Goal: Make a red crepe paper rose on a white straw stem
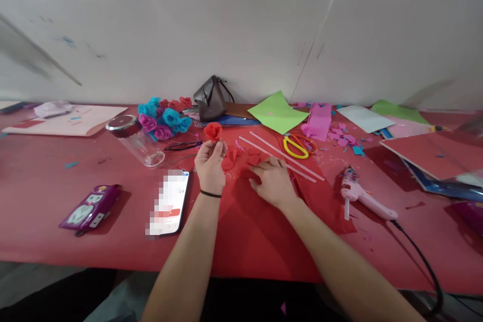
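A red paper flower (pixel 213 132) stands upright in my left hand (pixel 210 163), its base pinched between thumb and fingers. Lower and to the right, my right hand (pixel 272 180) reaches down over loose red paper petals (pixel 229 163), fingers bent and thumb apart from the forefinger. Its fingertips are at a darker red petal (pixel 245 172); whether they touch it I cannot tell. Under both hands lies a red sheet (pixel 260 231). Just beyond the right hand are pale glue sticks (pixel 287 148) and yellow-handled scissors (pixel 296 147).
A pink glue gun (pixel 366 198) lies at right, its cord trailing off the front edge. On the left are a phone (pixel 171 204), a purple power strip (pixel 90 210), a tilted glass bottle (pixel 138 141) and several finished paper flowers (pixel 171 118). A white partition (pixel 169 40) closes the back.
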`<control>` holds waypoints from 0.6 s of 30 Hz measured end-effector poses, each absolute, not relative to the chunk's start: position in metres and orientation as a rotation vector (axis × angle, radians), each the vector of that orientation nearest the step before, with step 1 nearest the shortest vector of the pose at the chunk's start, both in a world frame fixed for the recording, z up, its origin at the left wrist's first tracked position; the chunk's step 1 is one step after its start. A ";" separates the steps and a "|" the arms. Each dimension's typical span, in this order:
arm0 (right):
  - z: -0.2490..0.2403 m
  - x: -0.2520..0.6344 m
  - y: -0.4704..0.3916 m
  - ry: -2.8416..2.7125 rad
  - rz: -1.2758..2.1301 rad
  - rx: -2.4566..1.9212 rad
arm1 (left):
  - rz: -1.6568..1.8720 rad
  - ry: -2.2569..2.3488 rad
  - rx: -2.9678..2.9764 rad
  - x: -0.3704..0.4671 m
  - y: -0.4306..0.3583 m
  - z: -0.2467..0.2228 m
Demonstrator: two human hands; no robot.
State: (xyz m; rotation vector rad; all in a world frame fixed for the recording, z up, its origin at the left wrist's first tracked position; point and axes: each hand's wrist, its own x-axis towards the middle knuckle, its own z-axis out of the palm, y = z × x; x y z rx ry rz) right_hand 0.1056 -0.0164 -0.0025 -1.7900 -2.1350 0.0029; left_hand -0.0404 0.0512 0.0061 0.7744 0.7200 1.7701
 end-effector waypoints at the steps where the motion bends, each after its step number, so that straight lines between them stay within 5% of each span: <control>1: -0.002 0.100 -0.017 -2.175 -0.020 -1.787 | 1.784 0.737 0.783 -0.041 0.051 0.006; 10: -0.012 0.122 -0.007 -1.521 0.386 -1.709 | 1.562 0.828 1.032 -0.023 0.041 0.001; 18: -0.007 0.096 -0.009 -2.151 -0.063 -1.801 | 1.555 0.809 1.130 -0.020 0.039 0.000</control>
